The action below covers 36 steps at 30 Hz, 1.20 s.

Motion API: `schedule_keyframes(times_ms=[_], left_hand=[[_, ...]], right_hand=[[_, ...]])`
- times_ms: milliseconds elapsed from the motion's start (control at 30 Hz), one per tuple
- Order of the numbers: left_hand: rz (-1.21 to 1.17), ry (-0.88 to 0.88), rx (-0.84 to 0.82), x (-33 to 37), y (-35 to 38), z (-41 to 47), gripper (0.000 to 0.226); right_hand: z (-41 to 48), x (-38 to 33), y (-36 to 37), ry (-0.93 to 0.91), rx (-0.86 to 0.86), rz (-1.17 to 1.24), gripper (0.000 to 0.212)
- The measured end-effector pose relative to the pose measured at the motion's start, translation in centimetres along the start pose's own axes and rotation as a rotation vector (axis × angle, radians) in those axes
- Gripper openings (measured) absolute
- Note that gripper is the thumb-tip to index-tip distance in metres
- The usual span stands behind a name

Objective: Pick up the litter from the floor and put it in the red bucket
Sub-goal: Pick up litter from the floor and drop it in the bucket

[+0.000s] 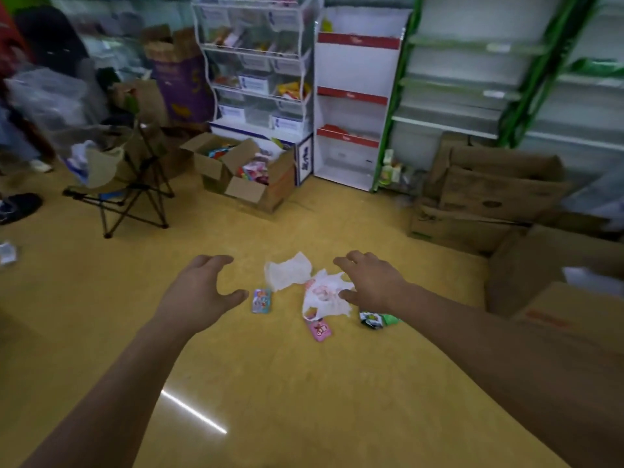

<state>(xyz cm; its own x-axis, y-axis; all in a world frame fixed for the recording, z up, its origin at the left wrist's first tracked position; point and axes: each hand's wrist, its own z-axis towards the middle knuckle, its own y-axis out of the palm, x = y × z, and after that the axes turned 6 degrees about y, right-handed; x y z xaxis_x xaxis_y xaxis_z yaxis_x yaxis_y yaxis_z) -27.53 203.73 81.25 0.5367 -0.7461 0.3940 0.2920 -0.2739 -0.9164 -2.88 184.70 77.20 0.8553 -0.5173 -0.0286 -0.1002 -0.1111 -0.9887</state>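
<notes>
Litter lies on the yellow floor ahead of me: a white paper sheet [287,270], a crumpled white plastic bag with red print [326,293], a small blue packet [261,300], a pink packet [320,329] and a green and black wrapper [374,319]. My left hand [202,288] is stretched out left of the blue packet, fingers spread and empty. My right hand [369,282] hovers over the right side of the plastic bag, fingers spread, holding nothing. No red bucket is in view.
An open cardboard box of packets [246,170] stands behind the litter before a white rack [260,72]. A folding chair [125,184] is at the left. Stacked cardboard boxes [489,197] line the right side below green shelves [472,79].
</notes>
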Motion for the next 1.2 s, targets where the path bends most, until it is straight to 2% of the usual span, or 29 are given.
schedule_keyframes(times_ms=[333, 667, 1000, 1200], left_hand=[[-0.107, 0.166, -0.115, 2.1, 7.1, 13.1, 0.071], [-0.176, 0.277, -0.258, 2.1, 12.0, 27.2, 0.071], [-0.217, 0.364, -0.384, 6.0, 17.1, 33.8, 0.069], [-0.169, 0.393, -0.425, 9.4, 19.8, 37.4, 0.071]], right_hand=[[4.0, 8.2, 2.7, 0.224, -0.073, 0.028, 0.067], [10.8, 13.2, 3.6, 0.433, -0.144, 0.079, 0.067], [12.7, 18.8, 5.2, 0.567, -0.207, 0.103, 0.068], [14.2, 23.7, 6.4, 0.584, -0.234, 0.138, 0.071]])
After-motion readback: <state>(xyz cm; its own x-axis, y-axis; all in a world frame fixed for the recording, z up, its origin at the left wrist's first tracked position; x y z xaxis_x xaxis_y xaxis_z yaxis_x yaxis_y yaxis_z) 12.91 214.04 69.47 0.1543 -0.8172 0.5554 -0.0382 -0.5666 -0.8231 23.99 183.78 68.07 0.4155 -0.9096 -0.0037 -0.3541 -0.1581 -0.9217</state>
